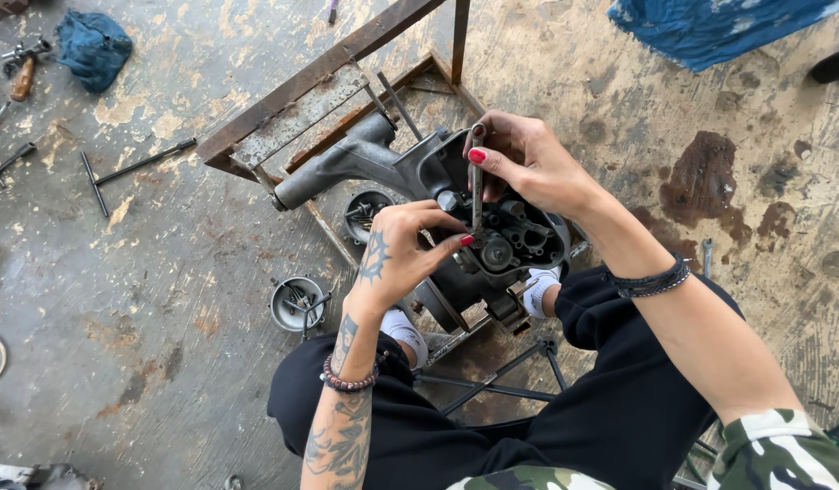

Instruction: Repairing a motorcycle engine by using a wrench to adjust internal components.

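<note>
A dark grey engine casing (515,238) with a long cast arm (342,163) rests on a rusty metal stand (297,91) in front of my knees. My right hand (528,163) pinches the top of a slim upright metal tool (476,186) whose lower end sits in the open side of the casing. At the tool's lower end my left hand (401,254) rests on the casing, its fingers touching the tool's shaft.
Two round metal bowls of small parts (297,304) (365,210) stand on the stained floor left of the casing. A T-handle wrench (129,171) lies further left, a blue rag (93,45) and hand tools (22,73) top left, blue cloth (710,27) top right.
</note>
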